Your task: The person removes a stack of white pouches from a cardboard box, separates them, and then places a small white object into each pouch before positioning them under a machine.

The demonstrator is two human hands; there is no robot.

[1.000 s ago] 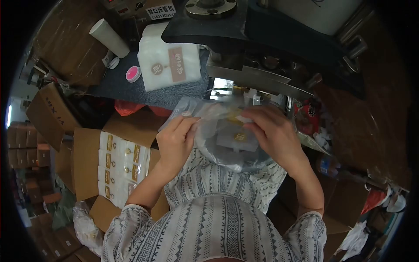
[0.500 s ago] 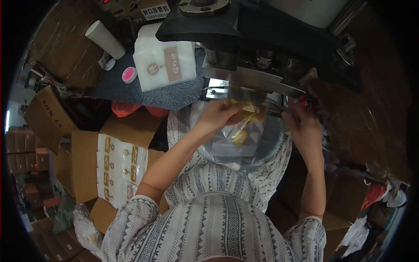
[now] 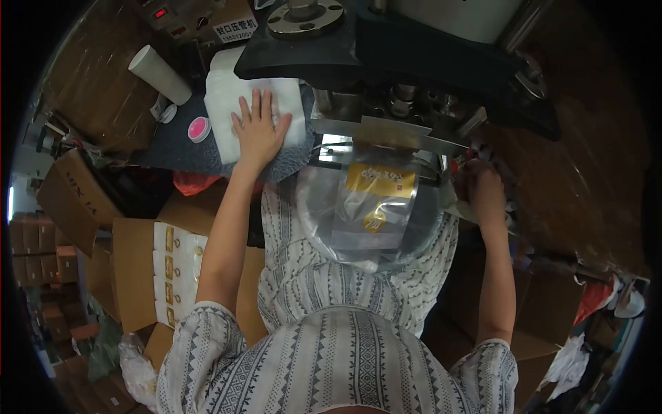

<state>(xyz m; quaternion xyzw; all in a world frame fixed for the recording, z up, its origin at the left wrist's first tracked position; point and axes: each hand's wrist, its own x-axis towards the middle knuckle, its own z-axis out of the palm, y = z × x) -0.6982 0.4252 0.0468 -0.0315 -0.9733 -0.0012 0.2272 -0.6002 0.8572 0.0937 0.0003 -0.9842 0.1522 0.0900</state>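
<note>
My left hand (image 3: 261,132) lies with spread fingers on a stack of white printed pouches (image 3: 224,100) at the upper left. My right hand (image 3: 480,183) is at the right end of the machine's metal bar, fingers curled; what they hold, if anything, is too hidden to make out. Between the hands, a clear bag with a yellow label and a yellow round mark (image 3: 376,219) lies over a round transparent tray (image 3: 314,231), just below the metal bar (image 3: 393,133) of the dark machine (image 3: 303,58).
A pink round tin (image 3: 199,129) and a white cylinder (image 3: 160,74) stand left of the stack. An open carton (image 3: 134,272) with packed white pouches sits at lower left. Brown cartons (image 3: 538,303) are at lower right.
My left hand has left the clear bag and moved up and left onto the white stack. My right hand has curled its fingers near the bar's right end. The view has shifted slightly.
</note>
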